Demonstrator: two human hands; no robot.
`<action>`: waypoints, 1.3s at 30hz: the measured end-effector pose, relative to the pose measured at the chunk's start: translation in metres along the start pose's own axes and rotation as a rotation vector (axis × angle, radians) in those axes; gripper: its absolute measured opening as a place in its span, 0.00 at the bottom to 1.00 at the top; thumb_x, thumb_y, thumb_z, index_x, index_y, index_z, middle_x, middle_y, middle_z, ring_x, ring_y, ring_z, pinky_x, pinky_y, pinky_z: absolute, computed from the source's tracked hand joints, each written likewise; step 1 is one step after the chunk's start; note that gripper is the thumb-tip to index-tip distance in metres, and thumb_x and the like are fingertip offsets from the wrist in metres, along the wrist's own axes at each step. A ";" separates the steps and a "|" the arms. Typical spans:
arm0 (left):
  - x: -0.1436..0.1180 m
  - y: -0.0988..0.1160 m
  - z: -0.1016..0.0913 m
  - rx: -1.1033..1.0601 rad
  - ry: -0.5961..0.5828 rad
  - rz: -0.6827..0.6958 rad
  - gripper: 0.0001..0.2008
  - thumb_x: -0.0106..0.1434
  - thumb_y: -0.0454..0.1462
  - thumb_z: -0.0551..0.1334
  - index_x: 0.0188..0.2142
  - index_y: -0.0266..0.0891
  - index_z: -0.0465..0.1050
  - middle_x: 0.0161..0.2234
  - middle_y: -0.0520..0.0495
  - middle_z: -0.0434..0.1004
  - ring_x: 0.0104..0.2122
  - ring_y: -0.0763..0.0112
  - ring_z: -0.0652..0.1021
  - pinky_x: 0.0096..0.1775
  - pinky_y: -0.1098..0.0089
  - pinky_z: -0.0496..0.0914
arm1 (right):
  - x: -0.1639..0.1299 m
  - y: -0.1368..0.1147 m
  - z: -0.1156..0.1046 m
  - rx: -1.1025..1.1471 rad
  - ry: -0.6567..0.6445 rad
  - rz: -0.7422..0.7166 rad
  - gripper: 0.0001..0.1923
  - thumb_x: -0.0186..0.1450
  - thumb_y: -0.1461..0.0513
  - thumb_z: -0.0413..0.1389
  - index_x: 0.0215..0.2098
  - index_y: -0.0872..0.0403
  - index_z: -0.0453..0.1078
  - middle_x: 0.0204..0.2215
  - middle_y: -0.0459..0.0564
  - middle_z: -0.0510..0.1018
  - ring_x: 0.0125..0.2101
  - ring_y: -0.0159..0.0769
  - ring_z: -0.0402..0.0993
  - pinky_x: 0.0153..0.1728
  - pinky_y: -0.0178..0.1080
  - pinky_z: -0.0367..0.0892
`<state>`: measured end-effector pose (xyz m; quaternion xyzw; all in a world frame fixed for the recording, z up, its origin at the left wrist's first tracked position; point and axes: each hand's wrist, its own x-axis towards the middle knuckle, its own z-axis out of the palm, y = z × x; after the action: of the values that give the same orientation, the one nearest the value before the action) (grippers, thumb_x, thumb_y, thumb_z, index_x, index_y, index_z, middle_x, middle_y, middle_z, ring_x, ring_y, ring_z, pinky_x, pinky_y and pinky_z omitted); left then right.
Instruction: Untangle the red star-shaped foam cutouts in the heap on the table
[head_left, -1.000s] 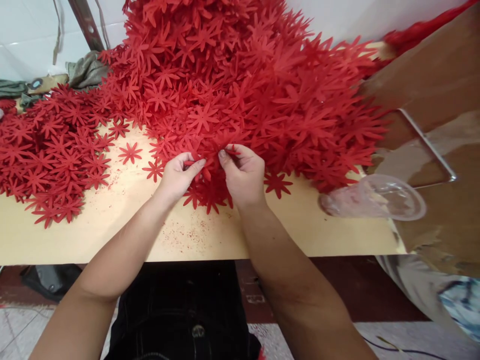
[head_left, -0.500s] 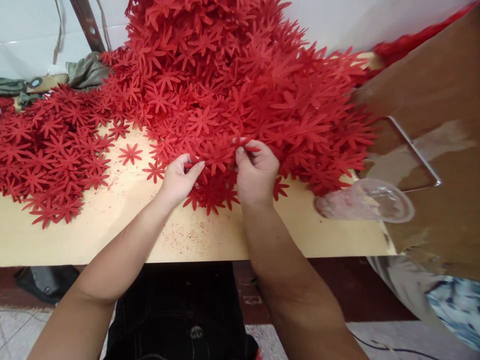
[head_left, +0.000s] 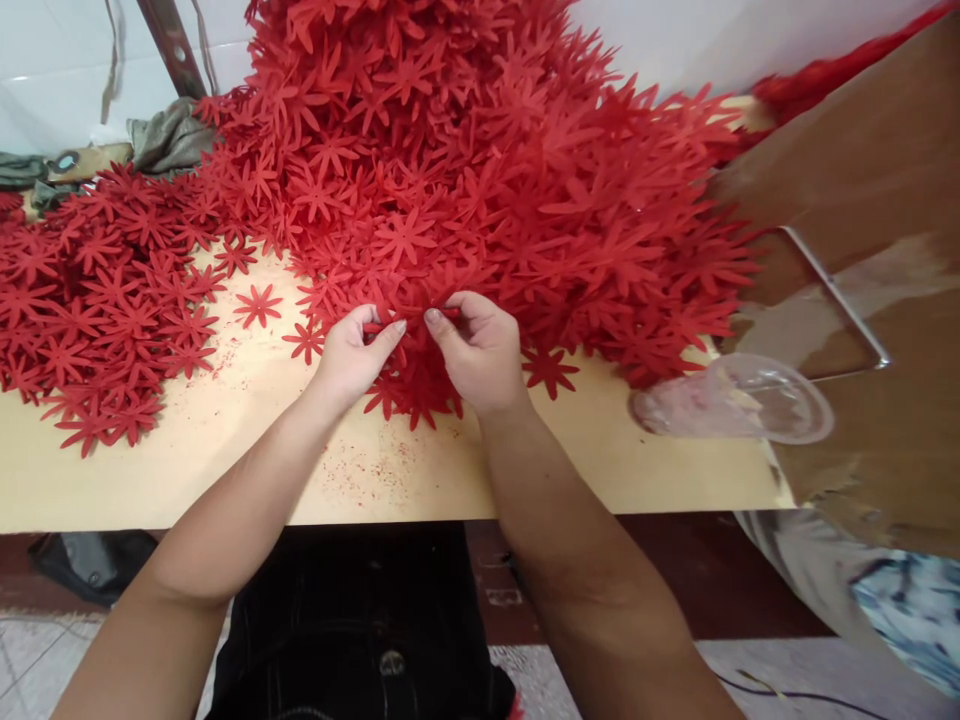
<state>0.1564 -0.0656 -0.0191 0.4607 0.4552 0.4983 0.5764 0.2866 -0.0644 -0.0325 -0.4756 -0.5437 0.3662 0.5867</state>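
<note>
Head view: red flower cutouts (head_left: 373, 327) pinched over the table (head_left: 577, 455).
Left hand (head_left: 360, 350) and right hand (head_left: 480, 350) each grip petals, whether of one piece is unclear; a heap (head_left: 420, 130) crowds behind, plastic cup (head_left: 731, 400) and cardboard (head_left: 885, 430) rightward.

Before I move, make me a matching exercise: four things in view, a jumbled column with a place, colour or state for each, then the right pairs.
Things
1. left hand
2. cup
3. cloth
4. cardboard

Descriptions
A. grey-green, bunched up
B. brown, at the picture's right edge
C. pinching red petals
D. see-through

Pairs: 1-C, 2-D, 3-A, 4-B
</note>
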 end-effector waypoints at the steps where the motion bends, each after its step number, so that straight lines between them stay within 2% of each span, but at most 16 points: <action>1: -0.001 0.001 0.001 0.002 -0.004 0.002 0.07 0.56 0.35 0.66 0.28 0.37 0.67 0.23 0.56 0.71 0.22 0.82 0.70 0.30 0.76 0.66 | 0.000 -0.001 0.000 -0.011 0.007 -0.001 0.21 0.55 0.44 0.60 0.25 0.52 0.66 0.20 0.42 0.67 0.21 0.26 0.61 0.23 0.34 0.62; 4: -0.002 0.005 0.003 0.001 -0.027 -0.022 0.10 0.56 0.35 0.66 0.26 0.38 0.65 0.20 0.58 0.68 0.19 0.82 0.68 0.26 0.76 0.64 | -0.002 -0.004 0.000 -0.073 0.017 -0.027 0.27 0.58 0.41 0.54 0.18 0.53 0.57 0.16 0.40 0.57 0.18 0.24 0.52 0.20 0.34 0.54; 7: -0.003 0.006 0.004 -0.003 -0.037 -0.028 0.10 0.56 0.37 0.67 0.26 0.38 0.65 0.19 0.58 0.68 0.18 0.82 0.68 0.25 0.76 0.64 | -0.003 -0.008 0.001 -0.104 0.021 -0.027 0.30 0.58 0.39 0.51 0.16 0.52 0.51 0.14 0.39 0.52 0.18 0.23 0.49 0.19 0.34 0.51; 9: -0.003 0.005 0.003 -0.002 -0.027 -0.009 0.11 0.55 0.38 0.67 0.27 0.38 0.66 0.20 0.57 0.69 0.20 0.82 0.68 0.27 0.76 0.65 | -0.003 -0.008 0.002 -0.076 0.037 -0.019 0.30 0.57 0.38 0.53 0.16 0.53 0.54 0.15 0.40 0.55 0.18 0.24 0.51 0.20 0.34 0.53; 13: -0.003 0.003 0.002 -0.002 -0.032 -0.010 0.12 0.54 0.40 0.68 0.27 0.37 0.66 0.22 0.56 0.71 0.22 0.81 0.69 0.29 0.75 0.66 | 0.000 -0.004 0.002 0.072 0.071 -0.014 0.25 0.50 0.40 0.61 0.24 0.51 0.65 0.21 0.42 0.69 0.23 0.28 0.64 0.25 0.35 0.64; 15: -0.003 0.002 0.002 -0.013 -0.035 -0.013 0.13 0.54 0.41 0.68 0.27 0.37 0.67 0.22 0.55 0.71 0.22 0.81 0.70 0.29 0.75 0.66 | 0.001 -0.002 0.001 0.098 0.080 -0.002 0.24 0.49 0.41 0.62 0.25 0.51 0.66 0.22 0.42 0.69 0.23 0.28 0.65 0.25 0.35 0.65; 19: 0.000 0.001 0.001 -0.030 0.028 -0.005 0.13 0.54 0.42 0.68 0.26 0.38 0.66 0.20 0.57 0.68 0.20 0.82 0.67 0.28 0.75 0.64 | 0.002 -0.002 -0.003 0.051 0.118 0.031 0.26 0.53 0.41 0.59 0.19 0.52 0.59 0.16 0.40 0.59 0.18 0.24 0.55 0.18 0.33 0.56; 22: 0.001 0.004 -0.001 -0.062 0.087 0.014 0.12 0.53 0.42 0.69 0.29 0.38 0.69 0.23 0.57 0.71 0.23 0.81 0.70 0.31 0.75 0.67 | 0.001 -0.005 -0.004 -0.004 0.160 0.026 0.30 0.55 0.40 0.57 0.17 0.52 0.51 0.16 0.39 0.51 0.18 0.23 0.47 0.17 0.33 0.49; 25: -0.001 0.007 -0.001 -0.075 0.036 0.021 0.14 0.49 0.41 0.71 0.32 0.38 0.73 0.27 0.54 0.75 0.29 0.79 0.74 0.37 0.73 0.69 | 0.000 -0.010 -0.001 -0.030 0.056 0.026 0.31 0.52 0.38 0.57 0.16 0.53 0.51 0.16 0.39 0.51 0.19 0.23 0.46 0.18 0.33 0.48; 28: -0.005 0.008 0.002 -0.101 -0.030 0.006 0.15 0.46 0.42 0.72 0.29 0.37 0.74 0.27 0.53 0.76 0.29 0.78 0.74 0.37 0.72 0.69 | -0.002 -0.014 0.004 0.005 -0.085 0.037 0.32 0.51 0.36 0.57 0.16 0.53 0.54 0.16 0.39 0.52 0.19 0.23 0.48 0.19 0.33 0.51; 31: -0.005 0.007 0.002 -0.173 -0.005 -0.016 0.15 0.46 0.43 0.72 0.28 0.37 0.73 0.25 0.53 0.76 0.28 0.77 0.75 0.35 0.72 0.70 | -0.003 -0.014 0.005 0.064 -0.161 0.053 0.31 0.52 0.36 0.55 0.18 0.53 0.55 0.16 0.39 0.53 0.19 0.23 0.49 0.20 0.32 0.53; 33: -0.001 0.007 -0.002 -0.209 0.053 -0.031 0.13 0.47 0.42 0.72 0.28 0.38 0.73 0.24 0.54 0.75 0.27 0.76 0.75 0.33 0.72 0.70 | -0.002 -0.011 0.002 0.065 -0.187 0.052 0.29 0.54 0.38 0.56 0.19 0.53 0.57 0.16 0.39 0.55 0.19 0.23 0.50 0.19 0.32 0.52; 35: 0.004 0.006 -0.009 -0.212 0.135 -0.042 0.13 0.48 0.41 0.71 0.28 0.38 0.72 0.22 0.54 0.74 0.25 0.77 0.74 0.30 0.73 0.69 | 0.000 -0.006 -0.003 0.038 -0.145 0.037 0.27 0.55 0.40 0.57 0.20 0.53 0.59 0.17 0.39 0.57 0.19 0.23 0.52 0.19 0.32 0.53; 37: 0.008 0.006 -0.014 -0.194 0.199 -0.045 0.12 0.49 0.41 0.71 0.29 0.38 0.71 0.23 0.54 0.73 0.23 0.78 0.73 0.27 0.73 0.67 | 0.003 -0.001 -0.009 0.011 -0.012 -0.009 0.23 0.58 0.42 0.56 0.23 0.52 0.61 0.18 0.40 0.60 0.20 0.24 0.56 0.21 0.33 0.57; 39: 0.010 0.006 -0.017 -0.173 0.213 -0.042 0.13 0.49 0.41 0.71 0.29 0.38 0.71 0.24 0.53 0.74 0.24 0.77 0.74 0.27 0.72 0.67 | 0.005 0.004 -0.014 -0.033 0.127 -0.098 0.19 0.59 0.44 0.57 0.30 0.50 0.66 0.25 0.44 0.68 0.25 0.28 0.65 0.28 0.35 0.65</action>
<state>0.1399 -0.0543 -0.0163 0.3439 0.4787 0.5697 0.5726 0.3013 -0.0608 -0.0342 -0.4800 -0.5340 0.2972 0.6294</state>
